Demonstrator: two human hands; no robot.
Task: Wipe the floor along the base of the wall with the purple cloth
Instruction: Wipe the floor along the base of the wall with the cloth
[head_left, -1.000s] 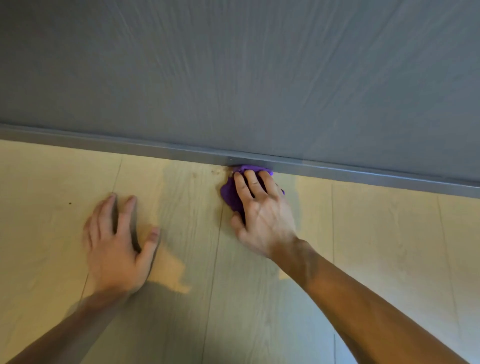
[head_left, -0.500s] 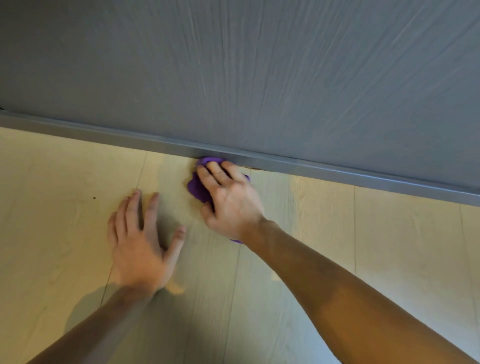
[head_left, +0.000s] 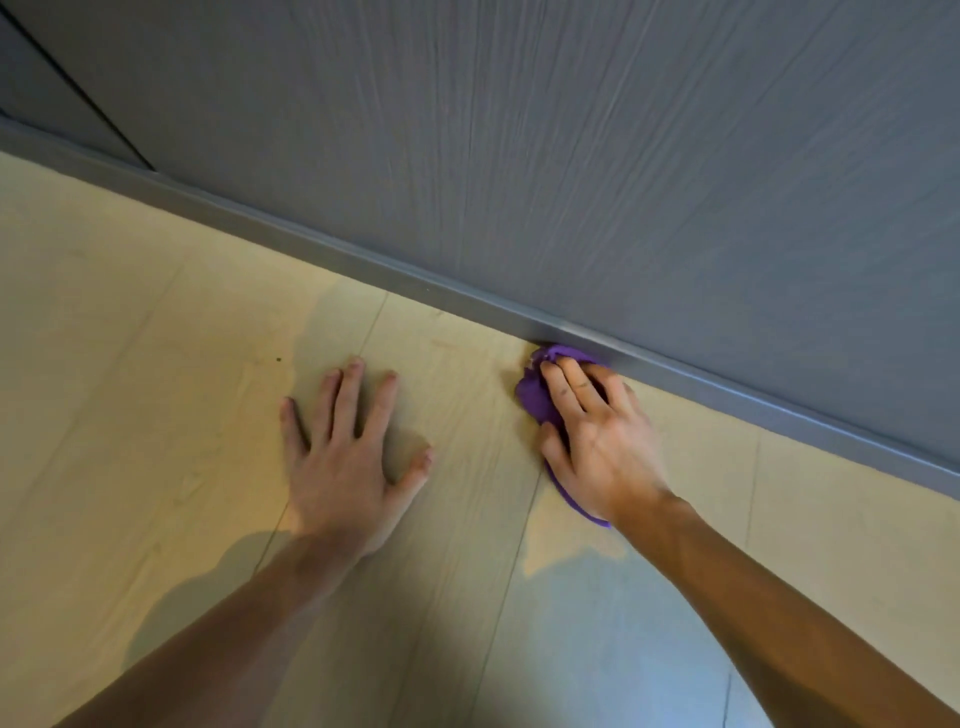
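The right hand (head_left: 602, 441) presses the purple cloth (head_left: 537, 395) flat, fingers together on it, against the baseboard (head_left: 363, 262). The left hand (head_left: 345, 457) rests splayed on the floor (head_left: 156, 364). Wiping looks midway, with long stretches of edge on both sides seemingly left.

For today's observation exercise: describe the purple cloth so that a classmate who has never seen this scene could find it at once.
Start at the grey wall and follow its grey baseboard down to the pale wood floor. Where the right hand presses down beside that strip, the purple cloth is bunched under its fingers. It is the only vivid colour here; the left hand lies flat on bare floor.
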